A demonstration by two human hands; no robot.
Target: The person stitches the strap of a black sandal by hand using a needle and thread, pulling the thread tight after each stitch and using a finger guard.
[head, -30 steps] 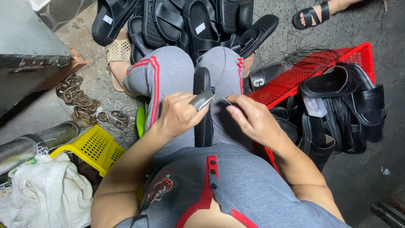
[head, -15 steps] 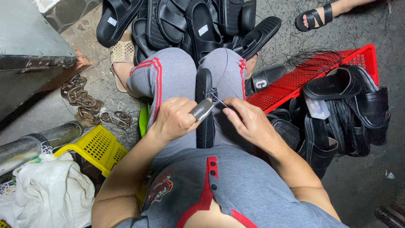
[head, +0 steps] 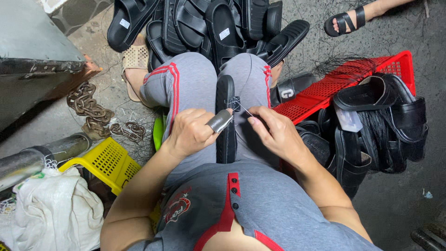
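Note:
A black sandal [head: 226, 100] stands on edge between my knees, sole side toward the left. My left hand [head: 188, 132] is closed around a small grey tool [head: 219, 121] whose tip rests against the sandal's side. My right hand [head: 274, 132] pinches a thin needle or thread [head: 245, 109] at the sandal's strap, fingers together. Dark thread shows at the stitching point on the sandal. Both hands sit over my lap in grey trousers with red stripes.
A heap of black sandals [head: 209, 23] lies ahead of my knees. A red crate [head: 357, 76] with more black sandals [head: 376, 121] is on the right. A yellow basket [head: 104, 162], a rusty chain [head: 90, 109], a white sack [head: 51, 214] and a metal pipe are on the left. Another person's sandalled foot [head: 346, 21] is top right.
My right hand has shifted slightly along the sandal while drawing the thread; my left hand keeps the grey tool against it. The view has drifted a little.

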